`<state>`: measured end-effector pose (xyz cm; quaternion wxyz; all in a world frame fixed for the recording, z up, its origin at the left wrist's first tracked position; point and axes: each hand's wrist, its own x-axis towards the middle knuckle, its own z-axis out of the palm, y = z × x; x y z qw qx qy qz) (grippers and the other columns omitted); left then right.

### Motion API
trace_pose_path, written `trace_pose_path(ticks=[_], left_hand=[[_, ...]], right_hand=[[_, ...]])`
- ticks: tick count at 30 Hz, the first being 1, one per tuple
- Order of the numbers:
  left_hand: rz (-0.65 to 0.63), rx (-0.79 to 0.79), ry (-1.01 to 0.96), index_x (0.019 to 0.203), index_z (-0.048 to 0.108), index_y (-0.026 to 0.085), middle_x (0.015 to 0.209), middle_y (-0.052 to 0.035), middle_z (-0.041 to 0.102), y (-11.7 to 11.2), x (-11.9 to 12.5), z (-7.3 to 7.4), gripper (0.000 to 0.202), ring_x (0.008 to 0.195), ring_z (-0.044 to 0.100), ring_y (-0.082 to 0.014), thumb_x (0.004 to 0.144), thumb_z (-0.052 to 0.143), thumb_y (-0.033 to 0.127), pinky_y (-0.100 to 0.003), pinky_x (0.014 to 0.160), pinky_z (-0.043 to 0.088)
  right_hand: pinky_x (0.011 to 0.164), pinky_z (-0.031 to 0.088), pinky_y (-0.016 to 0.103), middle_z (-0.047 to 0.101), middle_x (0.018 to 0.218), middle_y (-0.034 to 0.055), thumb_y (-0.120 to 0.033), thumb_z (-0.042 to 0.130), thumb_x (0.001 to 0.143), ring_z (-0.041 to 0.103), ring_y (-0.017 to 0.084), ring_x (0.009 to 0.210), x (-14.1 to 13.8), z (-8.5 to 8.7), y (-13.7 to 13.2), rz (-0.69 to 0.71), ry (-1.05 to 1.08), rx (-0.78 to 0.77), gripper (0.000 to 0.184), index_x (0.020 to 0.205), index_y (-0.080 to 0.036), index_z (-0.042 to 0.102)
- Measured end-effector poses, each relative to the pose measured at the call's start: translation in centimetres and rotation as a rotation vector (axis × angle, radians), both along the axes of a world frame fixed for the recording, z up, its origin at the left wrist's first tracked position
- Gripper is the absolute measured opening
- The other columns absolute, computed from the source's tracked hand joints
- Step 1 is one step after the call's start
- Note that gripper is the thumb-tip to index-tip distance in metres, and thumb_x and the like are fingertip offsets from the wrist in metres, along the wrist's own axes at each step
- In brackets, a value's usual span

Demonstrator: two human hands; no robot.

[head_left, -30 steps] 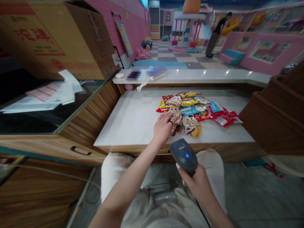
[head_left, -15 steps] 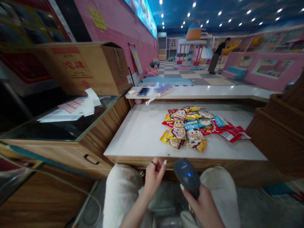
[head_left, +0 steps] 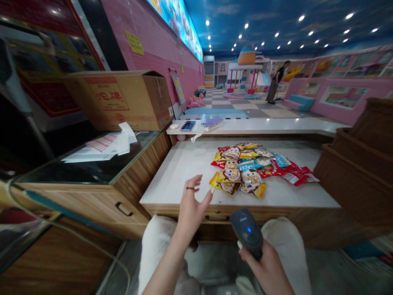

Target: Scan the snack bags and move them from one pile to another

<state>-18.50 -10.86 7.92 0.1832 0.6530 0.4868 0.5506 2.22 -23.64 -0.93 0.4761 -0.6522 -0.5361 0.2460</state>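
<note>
My left hand (head_left: 192, 203) is raised in front of the white counter (head_left: 181, 172), fingers spread and empty, a ring on one finger. It hovers just left of a pile of several colourful snack packets (head_left: 245, 170) lying on the counter. My right hand (head_left: 265, 262) is low over my lap, wrapped round the handle of a dark barcode scanner (head_left: 247, 230) with a blue light on its head.
A glass-topped wooden cabinet (head_left: 92, 176) with papers (head_left: 104, 145) and a cardboard box (head_left: 119, 98) stands at left. A raised ledge (head_left: 276, 125) runs behind the counter. Wooden shelving (head_left: 359, 164) is at right. A person (head_left: 274, 84) stands far off in the play area.
My left hand left the packets, dropped below the counter edge, then rose again with fingers spread. The view tilted up. The scanner stayed in my right hand.
</note>
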Motion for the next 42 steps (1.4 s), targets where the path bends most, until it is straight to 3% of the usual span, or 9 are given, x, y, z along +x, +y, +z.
trace_pose_path(ticks=[4, 8, 16, 20, 23, 27, 32, 37, 42], left_hand=[[0.138, 0.491, 0.184, 0.106, 0.071, 0.026, 0.162, -0.0116, 0.052, 1.1, 1.4, 6.5, 0.019, 0.160, 0.039, -0.0377, 0.092, 0.081, 0.034, -0.062, 0.130, 0.033], [0.167, 0.774, 0.272, 0.091, 0.071, 0.026, 0.175, -0.0012, 0.039, 1.4, 2.4, 8.6, 0.017, 0.169, 0.018, -0.0413, 0.086, 0.087, 0.028, -0.070, 0.134, 0.019], [0.048, 0.639, 0.319, 0.091, 0.069, 0.024, 0.178, -0.0054, 0.037, 1.7, 3.0, 5.9, 0.012, 0.171, 0.011, -0.0401, 0.093, 0.080, 0.028, -0.072, 0.133, 0.020], [-0.093, 0.455, 0.229, 0.104, 0.068, 0.024, 0.160, -0.0125, 0.059, 2.9, 3.6, 2.6, 0.005, 0.160, 0.043, -0.0320, 0.099, 0.070, 0.024, -0.058, 0.130, 0.039], [-0.189, 0.222, 0.240, 0.139, 0.061, 0.023, 0.158, -0.0170, 0.059, 5.0, 5.2, -1.5, 0.045, 0.149, 0.056, -0.0292, 0.096, 0.074, 0.023, -0.051, 0.125, 0.047], [-0.191, -0.029, 0.403, 0.156, 0.053, 0.019, 0.166, -0.0223, 0.050, 8.3, 8.2, -5.6, 0.079, 0.156, 0.048, -0.0372, 0.085, 0.086, 0.024, -0.056, 0.129, 0.040], [-0.212, -0.117, 0.467, 0.141, 0.069, 0.017, 0.156, -0.0201, 0.061, 11.1, 10.0, -6.2, 0.051, 0.146, 0.059, -0.0339, 0.091, 0.072, 0.011, -0.052, 0.127, 0.043], [-0.206, -0.065, -0.047, 0.125, 0.075, 0.021, 0.136, -0.0131, 0.075, 10.7, 7.7, -5.1, 0.028, 0.130, 0.069, -0.0276, 0.100, 0.064, 0.023, -0.045, 0.119, 0.051], [-0.180, -0.331, -0.873, 0.122, 0.072, 0.022, 0.127, -0.0092, 0.079, 5.5, 4.2, -4.4, 0.041, 0.121, 0.074, -0.0259, 0.098, 0.071, 0.055, -0.038, 0.106, 0.060]], right_hand=[[0.051, 0.053, 0.031, 0.073, 0.059, 0.0048, -0.056, 0.072, 0.089, 0.070, 0.026, 0.051, 0.4, -0.3, -0.6, 0.054, 0.128, -0.097, 0.034, 0.083, -0.022, 0.072], [0.048, 0.049, 0.029, 0.066, 0.050, 0.0017, -0.053, 0.073, 0.088, 0.065, 0.024, 0.047, 1.4, -0.4, -1.2, 0.108, 0.100, -0.142, 0.032, 0.083, -0.021, 0.072], [0.046, 0.046, 0.030, 0.061, 0.046, 0.0000, -0.053, 0.069, 0.088, 0.065, 0.026, 0.049, 1.8, 0.3, -1.6, 0.055, 0.064, -0.124, 0.030, 0.081, -0.023, 0.069], [0.050, 0.049, 0.031, 0.063, 0.048, 0.0011, -0.051, 0.071, 0.086, 0.067, 0.026, 0.053, 2.2, 0.8, -1.5, 0.057, 0.042, -0.087, 0.029, 0.074, -0.025, 0.065], [0.053, 0.051, 0.031, 0.063, 0.048, 0.0012, -0.048, 0.070, 0.086, 0.068, 0.027, 0.055, 2.5, 1.2, -1.5, 0.062, 0.036, -0.054, 0.028, 0.070, -0.026, 0.063], [0.055, 0.054, 0.031, 0.064, 0.048, 0.0019, -0.045, 0.070, 0.084, 0.070, 0.028, 0.057, 2.7, 1.8, -1.5, 0.070, 0.047, -0.051, 0.025, 0.069, -0.026, 0.064], [0.057, 0.056, 0.030, 0.062, 0.045, 0.0011, -0.044, 0.073, 0.085, 0.074, 0.029, 0.061, 2.9, 1.7, -1.8, 0.053, 0.073, -0.084, 0.027, 0.066, -0.027, 0.064], [0.067, 0.060, 0.034, 0.077, 0.063, 0.0090, -0.049, 0.072, 0.085, 0.078, 0.033, 0.074, 2.9, 1.1, -1.5, -0.010, 0.085, -0.059, 0.029, 0.077, -0.021, 0.076], [0.063, 0.060, 0.033, 0.080, 0.072, 0.0096, -0.058, 0.077, 0.088, 0.075, 0.027, 0.065, 2.6, 0.8, -0.3, 0.135, 0.201, -0.179, 0.043, 0.094, -0.015, 0.083]])
